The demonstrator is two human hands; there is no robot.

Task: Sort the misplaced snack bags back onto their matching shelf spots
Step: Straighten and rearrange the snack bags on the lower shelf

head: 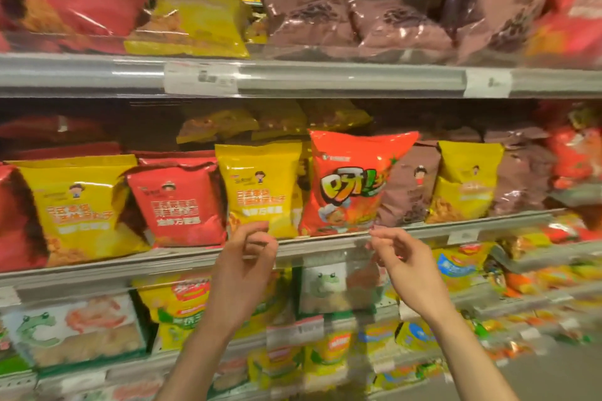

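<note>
An orange-red snack bag with a cartoon chef stands upright on the middle shelf, between a yellow bag and a brown bag. It differs from its neighbours. My left hand is raised just below the yellow bag's bottom edge, its fingertips curled and touching that edge. My right hand hovers just below the orange-red bag's lower right corner, fingers loosely apart, holding nothing.
The middle shelf also holds another yellow bag, a red bag and a further yellow bag. The upper shelf carries red, yellow and brown bags. Lower shelves hold frog-print packs and yellow-green bags.
</note>
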